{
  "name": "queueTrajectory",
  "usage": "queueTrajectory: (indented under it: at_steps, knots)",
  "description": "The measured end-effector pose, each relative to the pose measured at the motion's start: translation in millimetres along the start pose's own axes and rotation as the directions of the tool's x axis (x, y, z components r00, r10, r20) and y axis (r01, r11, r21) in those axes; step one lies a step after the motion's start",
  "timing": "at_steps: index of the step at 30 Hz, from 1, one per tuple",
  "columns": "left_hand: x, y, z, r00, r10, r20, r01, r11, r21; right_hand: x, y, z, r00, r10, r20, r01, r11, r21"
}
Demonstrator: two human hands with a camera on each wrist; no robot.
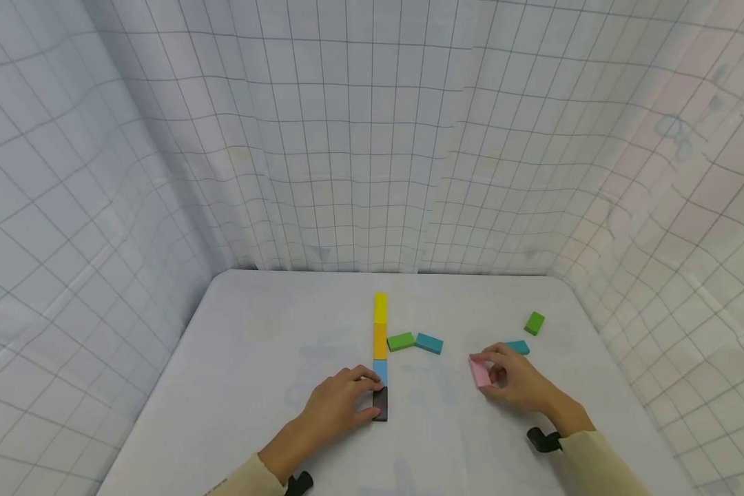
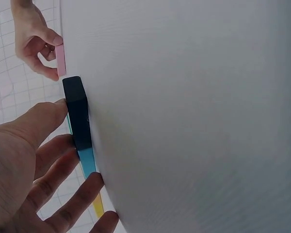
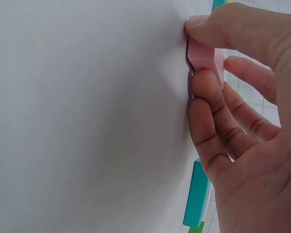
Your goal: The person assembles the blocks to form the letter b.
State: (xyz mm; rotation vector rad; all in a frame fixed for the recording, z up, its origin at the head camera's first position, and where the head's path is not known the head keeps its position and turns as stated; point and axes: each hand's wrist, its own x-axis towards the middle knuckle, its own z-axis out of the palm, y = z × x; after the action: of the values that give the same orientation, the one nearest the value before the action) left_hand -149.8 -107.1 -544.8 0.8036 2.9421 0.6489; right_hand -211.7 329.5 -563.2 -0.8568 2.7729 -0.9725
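A straight row of blocks runs away from me: a black block (image 1: 380,404) nearest, then a light blue block (image 1: 379,372), an orange block (image 1: 380,342) and a yellow block (image 1: 380,307). My left hand (image 1: 341,405) rests at the near end, thumb and fingertips touching the black block, other fingers spread along the row. To the right, my right hand (image 1: 517,379) pinches a pink block (image 1: 480,373) between thumb and fingers, low over the table. In the right wrist view, the fingers hide part of the pink block (image 3: 202,53).
A green block (image 1: 400,342) meets the row's right side, with a teal block (image 1: 429,343) beside it. Beyond the right hand lie another teal block (image 1: 518,347) and a green block (image 1: 534,323). Gridded white curtains (image 1: 372,138) surround the white table (image 1: 260,386).
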Motion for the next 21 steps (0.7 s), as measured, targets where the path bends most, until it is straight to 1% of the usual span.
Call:
queueTrajectory:
  at_steps: [6,15,21]
  knots:
    - [0.7,1.4,-0.4,1.0,-0.001,0.002,0.001,1.0,-0.001,1.3,-3,1,1.0,0.004,-0.016,-0.004,1.0,-0.016]
    - [0.9,3.3,-1.3,1.0,-0.006,0.004,0.006,1.0,0.003,5.8,-13,0,0.999,0.028,-0.028,-0.027,1.0,0.012]
    - [0.3,3.3,-1.7,1.0,-0.013,0.008,0.013,1.0,0.006,9.8,-17,5,0.999,-0.012,-0.05,0.012,1.0,0.001]
